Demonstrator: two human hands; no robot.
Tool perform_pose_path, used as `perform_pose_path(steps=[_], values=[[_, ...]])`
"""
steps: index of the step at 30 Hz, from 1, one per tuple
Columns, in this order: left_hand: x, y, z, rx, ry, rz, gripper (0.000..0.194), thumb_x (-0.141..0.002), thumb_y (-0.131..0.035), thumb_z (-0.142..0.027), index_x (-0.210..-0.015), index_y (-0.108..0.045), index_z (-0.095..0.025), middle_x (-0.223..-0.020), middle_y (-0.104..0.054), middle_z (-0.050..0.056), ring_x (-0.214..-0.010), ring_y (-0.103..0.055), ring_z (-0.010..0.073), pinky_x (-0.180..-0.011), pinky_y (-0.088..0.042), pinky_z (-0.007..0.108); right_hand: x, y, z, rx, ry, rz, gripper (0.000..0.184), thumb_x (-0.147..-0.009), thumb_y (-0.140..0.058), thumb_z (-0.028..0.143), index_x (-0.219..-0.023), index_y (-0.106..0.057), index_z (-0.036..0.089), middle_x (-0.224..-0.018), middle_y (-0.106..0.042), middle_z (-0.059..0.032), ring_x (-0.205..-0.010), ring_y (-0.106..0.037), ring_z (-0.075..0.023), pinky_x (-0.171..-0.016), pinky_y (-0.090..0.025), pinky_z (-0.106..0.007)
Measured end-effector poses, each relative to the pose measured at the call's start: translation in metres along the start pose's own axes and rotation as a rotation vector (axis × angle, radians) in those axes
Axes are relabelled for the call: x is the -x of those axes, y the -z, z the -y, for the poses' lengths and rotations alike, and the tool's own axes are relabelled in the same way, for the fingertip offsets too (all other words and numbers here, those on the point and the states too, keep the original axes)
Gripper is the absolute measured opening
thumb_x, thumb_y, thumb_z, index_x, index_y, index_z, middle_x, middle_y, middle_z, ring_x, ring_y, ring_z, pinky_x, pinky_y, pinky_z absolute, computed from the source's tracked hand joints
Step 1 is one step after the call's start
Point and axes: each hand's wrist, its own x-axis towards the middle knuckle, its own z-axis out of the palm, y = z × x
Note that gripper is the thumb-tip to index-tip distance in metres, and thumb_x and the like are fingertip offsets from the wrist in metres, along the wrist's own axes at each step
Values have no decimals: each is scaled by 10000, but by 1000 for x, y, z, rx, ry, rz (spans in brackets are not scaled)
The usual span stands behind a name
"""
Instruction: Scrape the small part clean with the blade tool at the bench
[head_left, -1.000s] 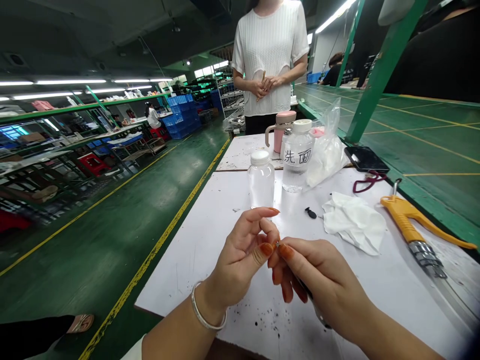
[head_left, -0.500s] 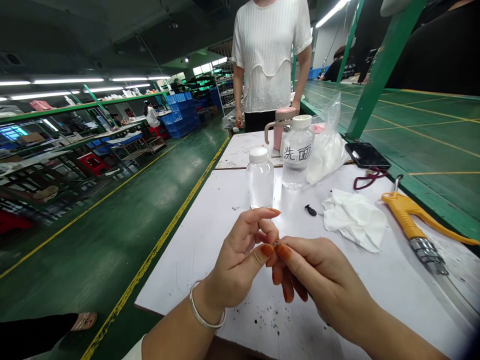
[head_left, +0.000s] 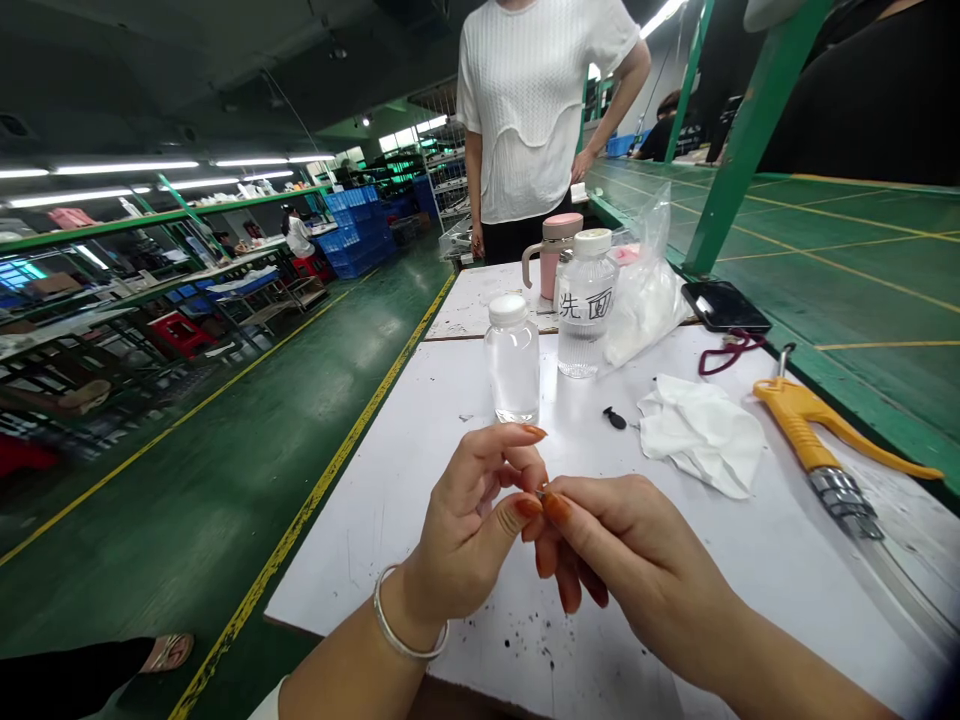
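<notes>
My left hand, with a silver bangle on its wrist, and my right hand meet above the white table. Between their fingertips is a tiny metallic piece, too small to identify and partly hidden by my fingers. Both hands pinch it. Beyond my hands stand a clear plastic bottle with a white cap and a water-filled bottle labelled in Chinese characters. A small black piece lies nearer my right hand.
A white cloth, a yellow air blow gun, a black phone, a plastic bag and a pink mug share the table. A standing person in a white top is beyond the far end. Green floor lies left.
The standing person's hands have moved from clasped in front to apart at the sides. The dark tool below my right hand is no longer visible. The view has drifted slightly left.
</notes>
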Motion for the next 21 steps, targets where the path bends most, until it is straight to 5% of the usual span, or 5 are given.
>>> perform_pose_path(steps=[21], values=[[-1,1,1,37,-24,40,384,-937,-600,-186,-1305,-521,-266,-828,-524,-5,-689,-531,96,-632,-499,231,-1,3,-3,-271,-44,142,441,-1012,-445,460,-776,-641,143,-602,-625,-5,-442,-597,-72,-412,-366,-147]])
